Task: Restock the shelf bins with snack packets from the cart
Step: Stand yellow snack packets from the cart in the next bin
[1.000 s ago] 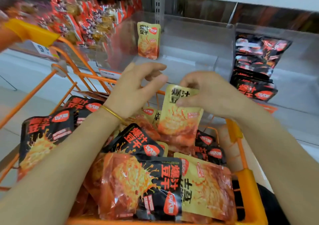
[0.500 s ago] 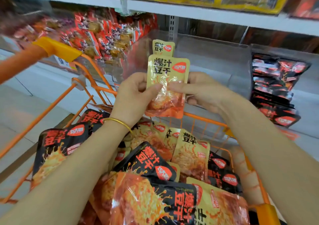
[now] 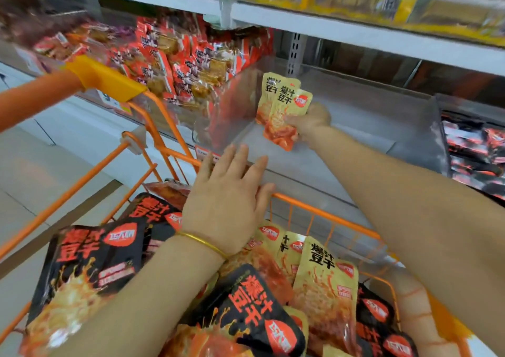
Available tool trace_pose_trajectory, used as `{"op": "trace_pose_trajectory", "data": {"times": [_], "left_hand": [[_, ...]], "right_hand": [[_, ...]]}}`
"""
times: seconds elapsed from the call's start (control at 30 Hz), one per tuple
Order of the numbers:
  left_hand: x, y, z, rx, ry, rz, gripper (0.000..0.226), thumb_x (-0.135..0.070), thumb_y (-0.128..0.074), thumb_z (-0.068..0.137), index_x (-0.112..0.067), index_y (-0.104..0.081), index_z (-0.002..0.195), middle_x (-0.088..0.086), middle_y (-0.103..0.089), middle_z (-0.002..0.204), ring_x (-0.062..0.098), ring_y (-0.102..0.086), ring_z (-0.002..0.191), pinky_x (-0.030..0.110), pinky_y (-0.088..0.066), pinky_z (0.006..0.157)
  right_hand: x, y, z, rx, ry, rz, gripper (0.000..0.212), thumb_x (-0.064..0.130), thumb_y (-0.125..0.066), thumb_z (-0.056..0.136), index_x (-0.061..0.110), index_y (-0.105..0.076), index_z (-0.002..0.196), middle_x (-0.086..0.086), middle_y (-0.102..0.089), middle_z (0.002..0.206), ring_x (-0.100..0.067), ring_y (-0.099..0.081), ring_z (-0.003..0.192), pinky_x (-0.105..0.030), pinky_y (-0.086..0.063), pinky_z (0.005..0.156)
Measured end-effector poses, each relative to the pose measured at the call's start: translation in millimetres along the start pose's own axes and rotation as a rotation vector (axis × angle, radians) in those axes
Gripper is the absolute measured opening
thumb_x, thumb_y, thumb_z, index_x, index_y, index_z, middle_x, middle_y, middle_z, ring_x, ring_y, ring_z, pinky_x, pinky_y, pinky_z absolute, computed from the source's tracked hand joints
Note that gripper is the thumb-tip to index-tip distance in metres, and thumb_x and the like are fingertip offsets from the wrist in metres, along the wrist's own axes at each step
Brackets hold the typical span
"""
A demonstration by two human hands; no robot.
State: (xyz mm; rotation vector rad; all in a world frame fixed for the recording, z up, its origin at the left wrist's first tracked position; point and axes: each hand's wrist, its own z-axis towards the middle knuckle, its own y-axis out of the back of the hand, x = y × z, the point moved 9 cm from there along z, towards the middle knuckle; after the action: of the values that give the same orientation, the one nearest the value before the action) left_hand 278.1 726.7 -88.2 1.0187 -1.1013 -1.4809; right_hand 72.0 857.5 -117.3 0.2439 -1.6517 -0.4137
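here, right hand (image 3: 311,122) outstretched gripping yellow packet (image 3: 284,116), left hand (image 3: 229,198) flat

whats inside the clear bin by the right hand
A yellow packet stands inside, partly covered by the held packet in the right hand. Anything behind them is hidden.

Clear shelf bin (image 3: 369,121): yellow pkt (image 3: 287,110) held upright inside, 2nd pkt (image 3: 269,86) just behind. Orange cart (image 3: 322,214): black & yellow pkts (image 3: 90,269) piled.

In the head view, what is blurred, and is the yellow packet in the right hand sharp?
Head view: red packets at upper left and the top shelf are smeared by motion; the yellow packet in the right hand is fairly sharp, its print legible.
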Motion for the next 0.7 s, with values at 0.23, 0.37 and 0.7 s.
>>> {"op": "trace_pose_trajectory", "data": {"times": [0.23,0.37,0.7], "left_hand": [[-1.4,-0.2,0.9,-0.075,-0.009,0.022,0.055,-0.043,-0.025,0.092,-0.016,-0.054,0.131,0.016,-0.051,0.136,0.033,-0.046,0.128,0.057,-0.035,0.103],[-0.7,0.3,1.7,-0.095,-0.004,0.031,0.055,-0.043,-0.025,0.092,-0.017,-0.054,0.131,0.016,-0.050,0.137,0.031,-0.045,0.129,0.057,-0.035,0.103],[-0.8,4.5,1.0,-0.155,-0.004,0.021,0.055,-0.042,-0.026,0.091,-0.016,-0.056,0.130,0.016,-0.052,0.134,0.031,-0.046,0.128,0.057,-0.034,0.104]], "right_hand": [[16.5,-12.8,23.7,-0.166,0.195,-0.509,0.033,0.033,-0.062,0.088,0.014,-0.064,0.115,-0.011,-0.064,0.118,-0.030,-0.059,0.111,-0.034,-0.045,0.082],[14.8,-18.3,36.5,-0.200,0.186,-0.467,0.039,0.035,-0.066,0.084,0.016,-0.060,0.118,-0.008,-0.065,0.116,-0.028,-0.062,0.106,-0.034,-0.047,0.082],[-5.1,-29.1,51.3,-0.174,0.028,-0.036,0.045,0.025,-0.078,0.075,0.018,-0.034,0.080,-0.015,-0.065,0.106,-0.037,-0.067,0.088,-0.050,-0.055,0.078]]}}
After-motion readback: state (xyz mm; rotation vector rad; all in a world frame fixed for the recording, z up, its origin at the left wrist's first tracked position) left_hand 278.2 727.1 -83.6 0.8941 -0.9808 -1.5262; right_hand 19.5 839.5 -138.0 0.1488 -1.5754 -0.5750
